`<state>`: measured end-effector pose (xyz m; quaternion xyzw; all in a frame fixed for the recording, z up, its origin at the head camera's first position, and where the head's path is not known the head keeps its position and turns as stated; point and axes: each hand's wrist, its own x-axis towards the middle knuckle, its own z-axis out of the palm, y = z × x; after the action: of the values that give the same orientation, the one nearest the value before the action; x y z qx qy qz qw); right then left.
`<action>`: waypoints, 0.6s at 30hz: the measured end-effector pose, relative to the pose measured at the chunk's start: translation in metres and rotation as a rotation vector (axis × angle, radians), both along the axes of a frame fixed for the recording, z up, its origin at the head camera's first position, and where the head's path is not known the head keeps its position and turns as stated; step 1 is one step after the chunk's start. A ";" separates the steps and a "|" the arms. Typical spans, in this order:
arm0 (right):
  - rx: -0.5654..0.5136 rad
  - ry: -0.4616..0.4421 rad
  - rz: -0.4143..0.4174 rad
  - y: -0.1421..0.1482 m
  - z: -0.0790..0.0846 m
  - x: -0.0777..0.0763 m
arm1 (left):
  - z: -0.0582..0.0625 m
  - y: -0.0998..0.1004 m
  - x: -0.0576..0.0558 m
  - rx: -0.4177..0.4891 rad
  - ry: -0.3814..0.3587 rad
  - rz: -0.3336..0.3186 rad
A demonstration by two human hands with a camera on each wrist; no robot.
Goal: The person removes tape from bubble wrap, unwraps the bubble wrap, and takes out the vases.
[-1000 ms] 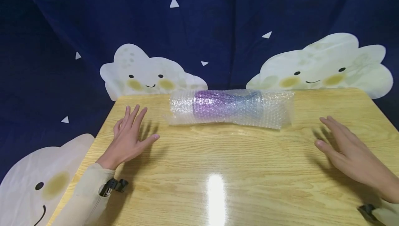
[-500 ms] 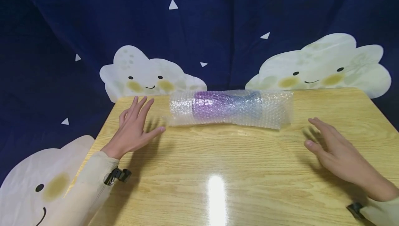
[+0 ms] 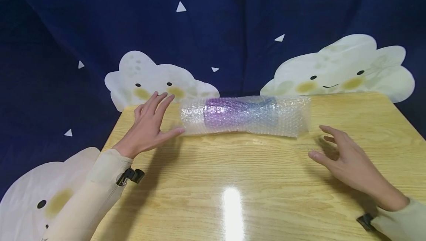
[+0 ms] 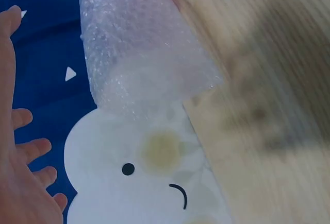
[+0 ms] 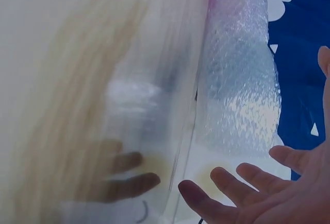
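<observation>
A long bundle in clear bubble wrap (image 3: 243,115) lies crosswise near the far edge of the table. Something purple at its left and bluish-grey at its right shows through the wrap; its kind cannot be told. Beside the bundle's left end hovers my left hand (image 3: 146,132), fingers spread and thumb tip close to the near corner; whether it touches is unclear. My right hand (image 3: 352,167) is held above the table to the right, apart from the wrap, its fingers loosely extended. In the right wrist view, the crinkled wrap (image 5: 240,85) lies beyond the fingertips.
The wooden table (image 3: 266,189) has a bright light reflection in its near middle. Behind it hangs a dark blue cloth (image 3: 233,30) printed with white clouds and triangles. Each sleeve carries a small black device, such as the left one (image 3: 129,176).
Both hands have moved inward toward the bundle's two ends, the left one also forward. The bundle itself has stayed in place on the table.
</observation>
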<state>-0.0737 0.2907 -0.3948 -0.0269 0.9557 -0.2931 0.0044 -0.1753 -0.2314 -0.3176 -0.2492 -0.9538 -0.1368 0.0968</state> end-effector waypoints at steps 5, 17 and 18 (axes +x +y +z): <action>-0.067 -0.009 0.009 -0.011 0.004 -0.001 | 0.005 0.012 -0.007 -0.025 0.023 -0.045; -0.225 0.008 0.030 -0.031 0.006 -0.003 | 0.015 0.040 -0.025 -0.046 0.035 -0.123; -0.227 0.016 0.028 -0.033 0.006 -0.003 | 0.015 0.043 -0.026 -0.047 0.030 -0.126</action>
<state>-0.0767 0.2577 -0.3891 -0.0429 0.9158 -0.3993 -0.0021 -0.2017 -0.1888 -0.3022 -0.3131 -0.9376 -0.1162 0.0965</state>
